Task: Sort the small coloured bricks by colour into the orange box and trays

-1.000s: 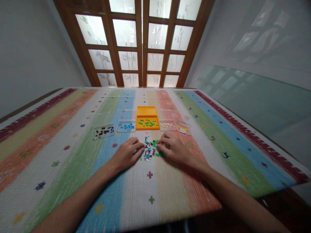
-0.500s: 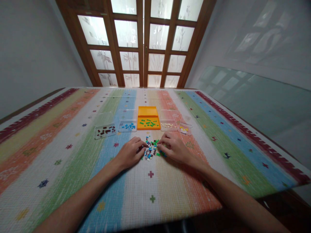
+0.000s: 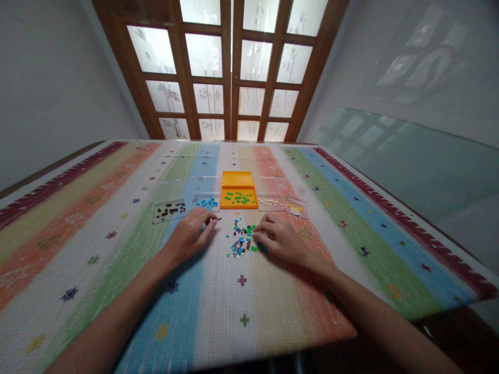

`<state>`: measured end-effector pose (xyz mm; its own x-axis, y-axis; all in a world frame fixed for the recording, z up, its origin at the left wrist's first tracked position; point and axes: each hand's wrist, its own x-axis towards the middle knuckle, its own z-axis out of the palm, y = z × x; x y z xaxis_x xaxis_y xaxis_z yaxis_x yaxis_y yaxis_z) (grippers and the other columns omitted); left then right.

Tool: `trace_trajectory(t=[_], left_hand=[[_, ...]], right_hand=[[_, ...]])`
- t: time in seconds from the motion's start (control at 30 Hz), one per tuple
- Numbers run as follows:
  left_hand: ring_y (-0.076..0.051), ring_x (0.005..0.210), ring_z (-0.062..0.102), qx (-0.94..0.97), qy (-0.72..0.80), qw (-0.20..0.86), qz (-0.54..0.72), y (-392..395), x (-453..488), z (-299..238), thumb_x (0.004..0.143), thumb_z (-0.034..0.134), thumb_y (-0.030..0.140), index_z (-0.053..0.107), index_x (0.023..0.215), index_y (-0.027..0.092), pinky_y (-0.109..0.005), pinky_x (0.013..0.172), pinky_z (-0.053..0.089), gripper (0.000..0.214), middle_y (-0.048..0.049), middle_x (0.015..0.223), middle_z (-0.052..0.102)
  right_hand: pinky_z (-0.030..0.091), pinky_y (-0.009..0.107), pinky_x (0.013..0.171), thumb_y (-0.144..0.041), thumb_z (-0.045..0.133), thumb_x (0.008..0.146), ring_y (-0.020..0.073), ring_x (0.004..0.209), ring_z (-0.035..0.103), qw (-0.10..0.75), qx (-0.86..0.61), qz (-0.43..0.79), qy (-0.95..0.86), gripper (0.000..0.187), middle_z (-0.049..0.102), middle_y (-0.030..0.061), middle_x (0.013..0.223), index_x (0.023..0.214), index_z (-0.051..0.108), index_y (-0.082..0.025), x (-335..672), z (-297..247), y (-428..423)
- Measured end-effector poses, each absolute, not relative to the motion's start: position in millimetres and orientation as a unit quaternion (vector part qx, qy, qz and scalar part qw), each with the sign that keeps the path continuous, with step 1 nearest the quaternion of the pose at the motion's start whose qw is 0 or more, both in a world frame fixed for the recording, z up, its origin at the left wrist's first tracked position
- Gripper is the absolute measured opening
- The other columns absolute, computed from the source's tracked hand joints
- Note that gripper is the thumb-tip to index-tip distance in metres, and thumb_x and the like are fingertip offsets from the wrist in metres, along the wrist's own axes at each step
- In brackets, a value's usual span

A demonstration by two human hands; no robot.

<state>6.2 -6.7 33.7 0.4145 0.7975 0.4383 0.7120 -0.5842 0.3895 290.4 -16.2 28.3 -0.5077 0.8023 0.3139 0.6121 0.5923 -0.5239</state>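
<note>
A small dark brown brick (image 3: 219,218) sticks out from the pinched thumb and fingers of my left hand (image 3: 191,228), which hovers just in front of the clear tray of blue bricks (image 3: 206,210). Mixed small toy bricks (image 3: 240,244) in blue, green, brown and pale colours lie in a loose pile on the tablecloth. At the pile's right edge, my right hand (image 3: 278,236) has its fingertips drawn together beside green bricks. Whatever sits between those fingertips is too small to make out.
An orange box (image 3: 237,179) with its lid raised holds green bricks. Left of it is a clear tray with brown bricks (image 3: 169,211); on the right are trays of cream bricks (image 3: 270,202) and yellow bricks (image 3: 295,208). A striped tablecloth (image 3: 222,311) covers the table.
My left hand has lifted away from the pile to the left and farther back, carrying a brown brick. My right hand has stayed almost in place.
</note>
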Motion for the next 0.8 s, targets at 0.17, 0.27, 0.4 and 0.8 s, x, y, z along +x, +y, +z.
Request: trace_trajectory(t=[0.17,0.27,0.4,0.8], left_hand=[[-0.022,0.079,0.060,0.766,0.568,0.019,0.301,10,-52,52,0.093,0.046,0.040,0.063,0.091,0.021,-0.037,0.079,0.048,0.025,-0.0063,0.087,0.066],[-0.024,0.080,0.061,0.745,0.608,0.003,0.275,18,-78,52,0.091,0.045,0.042,0.063,0.086,0.022,-0.037,0.079,0.048,0.027,-0.0073,0.084,0.066],[-0.027,0.085,0.062,0.740,0.627,-0.015,0.242,24,-93,46,0.089,0.043,0.042,0.064,0.085,0.021,-0.039,0.083,0.047,0.030,-0.0103,0.085,0.067],[-0.029,0.090,0.062,0.743,0.636,-0.050,0.202,30,-100,30,0.090,0.042,0.039,0.069,0.084,0.020,-0.040,0.084,0.048,0.033,-0.0124,0.087,0.068]], right_hand=[[0.046,0.034,0.072,-0.022,0.056,0.092,0.0185,0.078,0.058,0.271,-0.410,0.171,-0.854,0.017,0.063,0.0077,0.089,0.087,0.072,-0.019,292,28,-16],[0.046,0.035,0.072,-0.022,0.056,0.092,0.0188,0.078,0.058,0.271,-0.407,0.168,-0.856,0.017,0.063,0.0081,0.089,0.087,0.072,-0.020,292,28,-16],[0.046,0.036,0.073,-0.022,0.055,0.093,0.0189,0.078,0.058,0.272,-0.408,0.167,-0.855,0.018,0.062,0.0083,0.089,0.087,0.072,-0.019,292,27,-16],[0.046,0.034,0.073,-0.022,0.055,0.093,0.0183,0.078,0.059,0.271,-0.408,0.171,-0.855,0.017,0.063,0.0081,0.090,0.089,0.072,-0.019,292,27,-17]])
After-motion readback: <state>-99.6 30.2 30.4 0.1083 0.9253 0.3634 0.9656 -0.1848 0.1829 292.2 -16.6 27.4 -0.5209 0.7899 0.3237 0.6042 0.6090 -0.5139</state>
